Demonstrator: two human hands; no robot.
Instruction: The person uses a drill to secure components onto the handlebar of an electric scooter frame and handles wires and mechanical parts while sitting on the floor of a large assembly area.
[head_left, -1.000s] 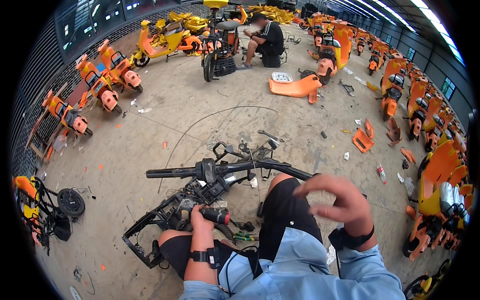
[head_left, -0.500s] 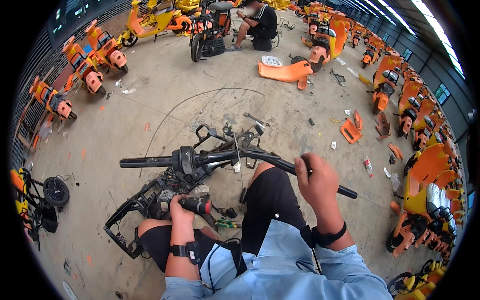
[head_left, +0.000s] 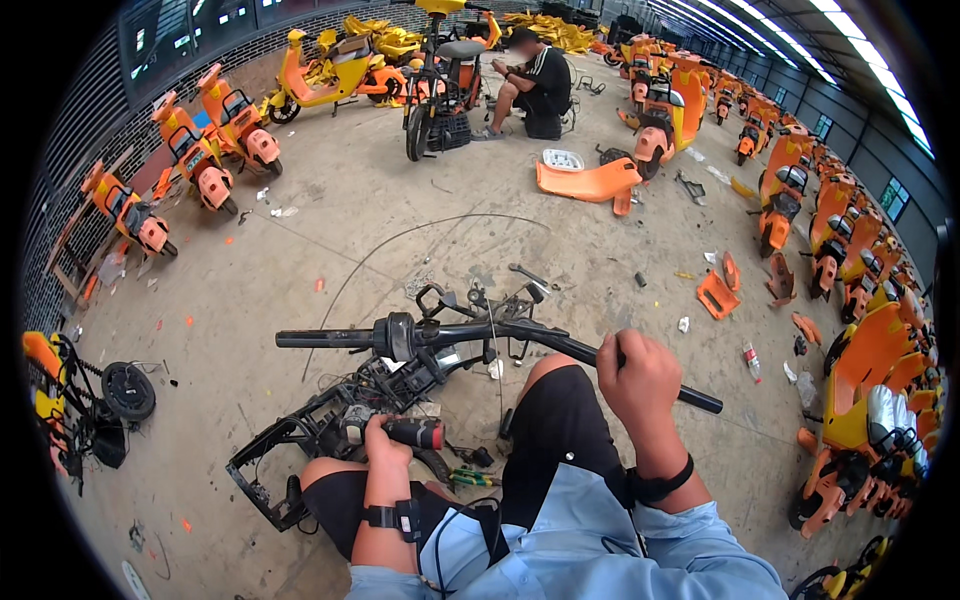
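Note:
A black scooter handlebar lies crosswise in front of me, joined to a stripped dark frame with loose wiring. My right hand is closed round the bar's right part, its fingers curled in a fist. Low on the left, my left hand grips a cordless drill, black with a red end, beside the frame. The drill's front end is hard to make out against the wiring. Just right of the drill, green-handled pliers lie on the floor between my knees.
Beyond the handlebar are a wrench and a long curved cable. Orange panels lie farther off. Scooters stand left, with rows more at right. A person sits by a partly stripped scooter. A bottle lies right.
The whole scene has shifted right and down in the view. My right hand has curled tighter over the bar, its thumb no longer raised. My left hand still holds the drill.

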